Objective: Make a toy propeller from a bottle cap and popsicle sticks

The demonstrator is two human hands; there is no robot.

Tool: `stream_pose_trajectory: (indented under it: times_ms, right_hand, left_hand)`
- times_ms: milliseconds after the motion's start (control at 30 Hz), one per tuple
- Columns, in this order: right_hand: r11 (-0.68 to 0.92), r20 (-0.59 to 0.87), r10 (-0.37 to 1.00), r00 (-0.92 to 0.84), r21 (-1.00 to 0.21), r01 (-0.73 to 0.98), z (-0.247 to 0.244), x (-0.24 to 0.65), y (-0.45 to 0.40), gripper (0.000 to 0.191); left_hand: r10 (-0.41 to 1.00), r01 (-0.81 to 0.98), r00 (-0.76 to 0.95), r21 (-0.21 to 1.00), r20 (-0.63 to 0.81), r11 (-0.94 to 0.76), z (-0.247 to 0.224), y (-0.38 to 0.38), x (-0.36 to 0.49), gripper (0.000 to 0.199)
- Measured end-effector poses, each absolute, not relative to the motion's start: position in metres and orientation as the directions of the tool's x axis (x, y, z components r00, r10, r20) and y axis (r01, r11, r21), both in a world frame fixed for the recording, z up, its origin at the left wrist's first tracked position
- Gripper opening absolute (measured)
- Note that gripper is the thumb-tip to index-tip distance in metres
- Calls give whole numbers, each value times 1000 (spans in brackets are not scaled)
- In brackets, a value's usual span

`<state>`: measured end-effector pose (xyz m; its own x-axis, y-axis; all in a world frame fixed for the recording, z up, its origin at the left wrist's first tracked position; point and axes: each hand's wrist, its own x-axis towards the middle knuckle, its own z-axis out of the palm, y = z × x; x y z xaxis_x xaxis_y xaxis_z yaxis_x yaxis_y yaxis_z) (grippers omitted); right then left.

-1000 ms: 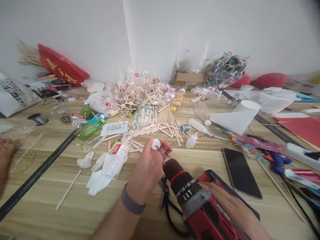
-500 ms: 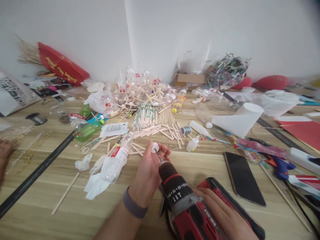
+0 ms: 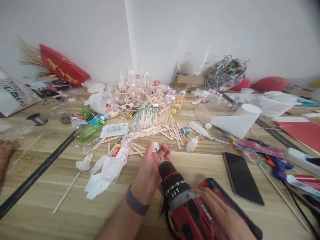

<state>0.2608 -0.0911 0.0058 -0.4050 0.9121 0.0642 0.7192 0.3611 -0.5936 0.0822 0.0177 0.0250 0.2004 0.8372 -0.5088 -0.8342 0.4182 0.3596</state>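
White cap (image 3: pixel 155 147): centre, pinched between thumb and fingers of the left hand (image 3: pixel 153 160). Left to right: another person's hand (image 3: pixel 5 151) at the edge; loose wooden stick (image 3: pixel 66 193), near; green bottle (image 3: pixel 90 131), farther; clear bottle (image 3: pixel 117 161). Stick heap (image 3: pixel 147 96) beyond the cap. Drill (image 3: pixel 182 195), bit at cap; right hand (image 3: pixel 220 210) wrapped round it, fingertips hidden. Phone (image 3: pixel 242 178), then blue glue gun (image 3: pixel 278 168), right.

Left hand (image 3: pixel 150 166) holds small round white plastic cap (image 3: pixel 155 147) in its fingers, tip of metal drill bit (image 3: pixel 159 154) at the cap. Right hand (image 3: pixel 222 210) on red-and-black power drill (image 3: pixel 190 210), above light wood-grain surface (image 3: pixel 200 163). Black rectangular phone (image 3: pixel 243 178) lies to the right.
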Motion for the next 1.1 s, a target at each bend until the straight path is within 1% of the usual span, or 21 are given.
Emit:
stream_pose_trajectory:
  times_ms: [167, 367, 433, 500, 567, 600, 733, 800, 900, 1033, 1100]
  right_hand:
    - [300, 28, 933, -359, -614, 730, -4, 256, -91, 44]
    - [285, 72, 946, -316, -649, 706, -19, 253, -88, 46]
    - [271, 70, 950, -305, -668, 692, -13, 250, -86, 46]
    - [275, 58, 945, -321, -672, 687, -1, 246, -85, 41]
    - [309, 54, 931, -362, -646, 698, 11, 241, -84, 34]
    - [313, 46, 929, -368, -631, 710, 16, 239, -84, 34]
    - [254, -6, 947, -322, -599, 760, 27, 233, -85, 33]
    - [240, -18, 950, -311, -594, 768, 27, 232, -85, 32]
    - [240, -22, 949, -314, -595, 767, 26, 231, -84, 30]
    - [235, -41, 945, -325, -607, 759, 23, 231, -83, 25]
    - [224, -48, 947, -318, -610, 760, 22, 231, -83, 23]
  left_hand:
    - [844, -835, 203, 361, -497, 414, 21, 18, 81, 31]
    - [872, -822, 207, 405, -444, 401, 19, 20, 81, 34]
    - [878, -807, 214, 428, -428, 406, 19, 22, 82, 35]
    - [880, -789, 225, 453, -417, 416, 17, 25, 83, 34]
    - [882, -772, 238, 473, -406, 426, 14, 28, 83, 33]
    - [883, -764, 244, 480, -401, 430, 13, 29, 83, 33]
    - [883, -751, 253, 495, -395, 436, 8, 31, 83, 41]
    - [885, -751, 250, 499, -393, 433, 7, 31, 82, 37]
    - [888, -750, 243, 505, -389, 427, 4, 31, 81, 22]
    - [893, -754, 229, 509, -388, 414, 0, 32, 79, 26]
    - [896, -758, 223, 510, -383, 406, 1, 31, 79, 23]
